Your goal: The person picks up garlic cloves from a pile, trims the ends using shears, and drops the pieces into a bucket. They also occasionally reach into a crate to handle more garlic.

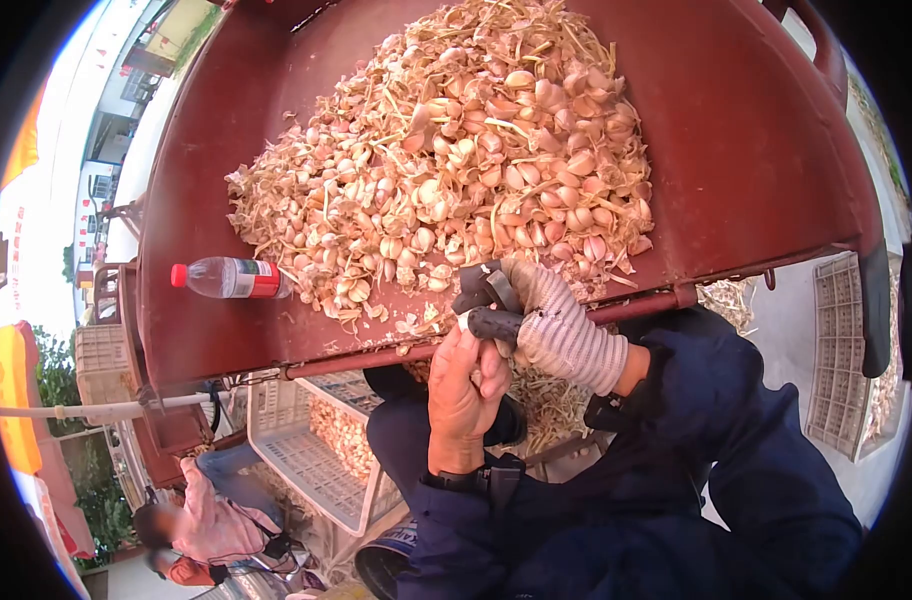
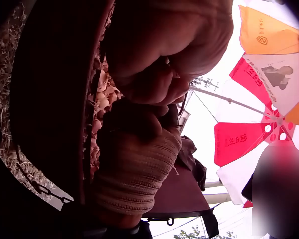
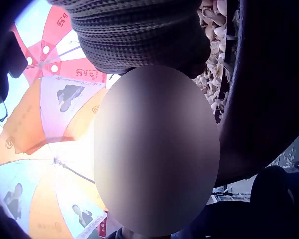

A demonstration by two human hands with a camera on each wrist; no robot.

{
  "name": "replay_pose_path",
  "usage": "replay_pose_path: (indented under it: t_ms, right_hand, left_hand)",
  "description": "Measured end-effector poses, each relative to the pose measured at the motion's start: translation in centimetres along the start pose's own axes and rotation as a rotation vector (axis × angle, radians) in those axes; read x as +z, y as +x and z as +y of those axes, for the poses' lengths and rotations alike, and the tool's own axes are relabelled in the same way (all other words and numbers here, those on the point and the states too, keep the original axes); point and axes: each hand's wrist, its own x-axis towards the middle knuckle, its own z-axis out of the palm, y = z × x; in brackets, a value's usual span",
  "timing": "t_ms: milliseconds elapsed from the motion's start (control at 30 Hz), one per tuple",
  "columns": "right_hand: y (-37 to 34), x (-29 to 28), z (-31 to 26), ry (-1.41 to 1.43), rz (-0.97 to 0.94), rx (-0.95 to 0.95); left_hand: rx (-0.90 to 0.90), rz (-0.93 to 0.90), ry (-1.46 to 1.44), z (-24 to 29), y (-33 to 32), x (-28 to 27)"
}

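In the head view, the bare left hand (image 1: pixel 461 390) is just below the tray's front edge, pinching a small pale garlic clove (image 1: pixel 464 321) with its fingertips. The right hand (image 1: pixel 556 330) wears a knitted glove with dark covers on the fingers; its curled fingers and thumb meet the same clove from the other side. Behind both hands a large heap of garlic cloves (image 1: pixel 476 170) with dry skins lies on the red metal tray (image 1: pixel 736 130). In the left wrist view, the left hand (image 2: pixel 169 45) touches the gloved hand (image 2: pixel 139 164); the clove is hidden there. Mostly the knitted glove (image 3: pixel 139 35) shows in the right wrist view.
A plastic bottle with a red cap (image 1: pixel 216 278) lies at the tray's left. Below the tray stands a crate (image 1: pixel 316 465) with cloves, and another crate (image 1: pixel 836 350) is at the right. A person in pink (image 1: pixel 221 520) sits lower left. Umbrellas (image 2: pixel 234 142) are overhead.
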Motion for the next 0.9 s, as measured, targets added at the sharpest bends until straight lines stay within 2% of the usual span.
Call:
replay_pose_path:
  t_ms: [100, 167, 200, 267, 367, 500, 667, 700, 767, 800, 867, 900]
  right_hand:
    - [0.1, 0.4, 0.7, 0.067, 0.04, -0.101]
    - [0.1, 0.2, 1.2, -0.111, 0.057, -0.184]
    - [0.0, 0.4, 0.9, -0.111, 0.055, -0.183]
    - [-0.4, 0.8, -0.1, 0.058, 0.07, -0.038]
    - [-0.3, 0.9, 0.7, 0.006, 0.115, -0.14]
    - [-0.5, 0.8, 0.3, 0.001, 0.11, -0.037]
    - [-1.0, 0.9, -0.4, 0.079, 0.07, 0.047]
    - [-1.2, 1.0, -0.5, 0.079, 0.069, 0.046]
    - [-1.3, 1.2, -1.0, 0.05, 0.057, 0.048]
    - [-1.2, 1.0, -0.8, 0.05, 0.064, 0.045]
    - [-0.7, 0.7, 0.0, -0.406, -0.101, -0.326]
    - [-0.7, 0.6, 0.0, -0.406, -0.101, -0.326]
  left_hand:
    - [0.062, 0.067, -0.052, -0.5, 0.1, -0.2]
    - [0.025, 0.136, 0.026, -0.2, 0.2, 0.1]
    - [0.026, 0.138, 0.026, -0.2, 0.2, 0.1]
    - [0.026, 0.124, 0.009, -0.2, 0.3, 0.3]
    - [0.029, 0.177, -0.004, -0.5, 0.3, 0.5]
    - [0.04, 0.24, -0.003, -1.0, 0.4, 1.1]
    - [0.025, 0.489, -0.013, -1.2, 0.6, 2.2]
    - [0.026, 0.489, -0.012, -1.5, 0.5, 1.5]
    - [0.02, 0.322, -0.135, -2.2, 0.7, -0.7]
    - [0.014, 0.318, -0.134, -2.2, 0.9, -1.0]
    - [0.029, 0.264, -0.14, -2.2, 1.2, -1.5]
    - [0.029, 0.264, -0.14, -2.2, 1.2, -2.1]
